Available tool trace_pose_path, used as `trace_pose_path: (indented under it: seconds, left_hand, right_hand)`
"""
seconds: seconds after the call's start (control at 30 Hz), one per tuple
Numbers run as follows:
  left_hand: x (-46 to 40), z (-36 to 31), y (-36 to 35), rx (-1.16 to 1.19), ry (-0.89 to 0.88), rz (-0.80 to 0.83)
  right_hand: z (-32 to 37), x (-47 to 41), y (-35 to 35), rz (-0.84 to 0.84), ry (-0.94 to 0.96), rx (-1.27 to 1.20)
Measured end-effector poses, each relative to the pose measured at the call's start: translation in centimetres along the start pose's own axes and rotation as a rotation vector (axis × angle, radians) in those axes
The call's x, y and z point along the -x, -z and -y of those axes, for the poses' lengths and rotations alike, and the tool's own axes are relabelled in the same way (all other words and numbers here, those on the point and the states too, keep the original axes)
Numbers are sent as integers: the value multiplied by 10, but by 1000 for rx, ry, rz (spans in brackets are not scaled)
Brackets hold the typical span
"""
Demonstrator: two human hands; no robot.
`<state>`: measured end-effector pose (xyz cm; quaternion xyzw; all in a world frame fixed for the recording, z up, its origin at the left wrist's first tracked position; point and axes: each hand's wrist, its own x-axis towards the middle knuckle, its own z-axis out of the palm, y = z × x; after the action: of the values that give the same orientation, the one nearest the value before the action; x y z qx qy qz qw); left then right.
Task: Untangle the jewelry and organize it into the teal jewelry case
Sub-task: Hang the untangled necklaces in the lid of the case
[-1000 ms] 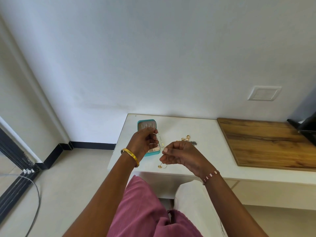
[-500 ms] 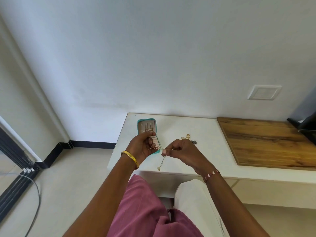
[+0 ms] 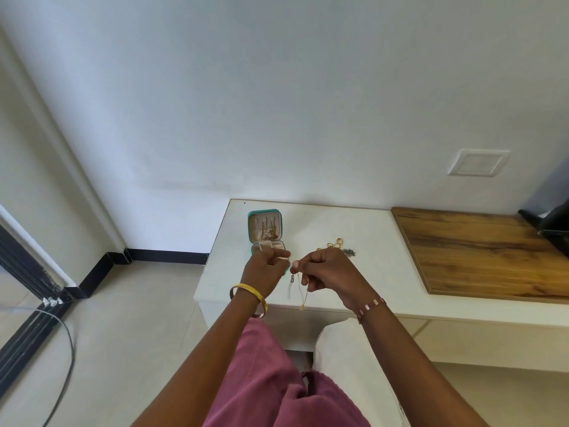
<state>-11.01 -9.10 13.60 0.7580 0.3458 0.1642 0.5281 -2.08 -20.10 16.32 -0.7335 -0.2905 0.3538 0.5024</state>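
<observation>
The teal jewelry case [image 3: 264, 212] lies open on the white table [image 3: 363, 229], with gold chains in its lid half. My left hand [image 3: 266, 271] and my right hand [image 3: 328, 269] meet just in front of the case. Both pinch a thin gold chain [image 3: 304, 295] whose ends hang down between them over the table's front edge. A small pile of gold rings [image 3: 334, 243] and a dark grey piece [image 3: 349, 252] lie on the table behind my right hand.
A wooden board [image 3: 480, 251] covers the right part of the table. A dark object [image 3: 551, 220] sits at the far right edge. The wall is close behind. A cable [image 3: 66, 343] runs across the tiled floor at left.
My left hand has come down from the case's lid toward the front. Both hands have closed in on each other, and the chain now hangs in two short strands between them.
</observation>
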Motion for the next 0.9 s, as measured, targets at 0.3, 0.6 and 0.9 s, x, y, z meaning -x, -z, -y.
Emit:
trace_pose_path:
  seconds: [0.3,0.6,0.9]
  left_hand:
    - [12,0,-3,285,-60,-44]
    - [13,4,-2,407,-14,38]
    - [6,3,-1,334,-1,20]
  right_hand:
    - [4,0,-1,-22,1,-91]
    - [2,1,-1,-44,14,-74]
    - [8,-1,9,-139,101,230]
